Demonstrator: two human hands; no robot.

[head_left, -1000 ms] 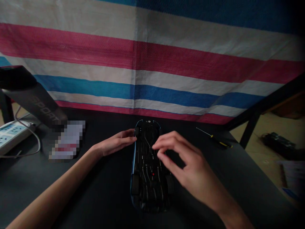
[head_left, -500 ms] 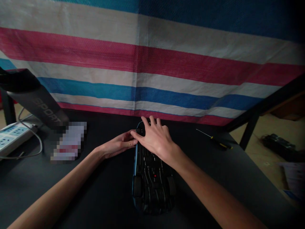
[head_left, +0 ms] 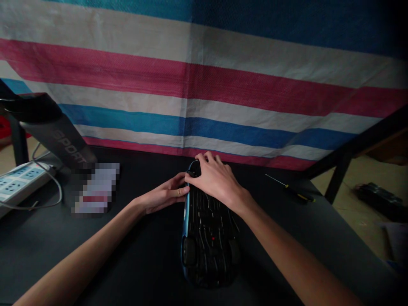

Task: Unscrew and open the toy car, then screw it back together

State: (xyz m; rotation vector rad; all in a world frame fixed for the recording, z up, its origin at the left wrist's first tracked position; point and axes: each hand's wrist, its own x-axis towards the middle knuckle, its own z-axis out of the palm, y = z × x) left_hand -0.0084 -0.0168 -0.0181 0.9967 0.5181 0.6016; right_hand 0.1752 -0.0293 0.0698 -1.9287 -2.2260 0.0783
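Observation:
A blue toy car (head_left: 212,229) lies upside down on the black table, its dark underside facing up and a small red dot near the middle. Two of its wheels show at the end closer to me. At the far end, my left hand (head_left: 167,193) grips the left edge, thumb and fingers by the wheel area. My right hand (head_left: 218,180) is curled over the same end from the right, its thumb close to the left fingertips. The palm and fingers cover most of that end, and whatever small part lies between the fingers is hidden.
A screwdriver (head_left: 295,191) lies on the table (head_left: 270,250) at right. At left are a blurred-out flat object (head_left: 98,187), a grey SPORT bottle (head_left: 60,136) and a white power strip (head_left: 24,178) with a cable. A striped sheet (head_left: 143,72) hangs behind.
The whole view has shifted slightly, so everything sits further right. My right hand's fingers have moved a little at the car's far end; a dark round part there now shows less.

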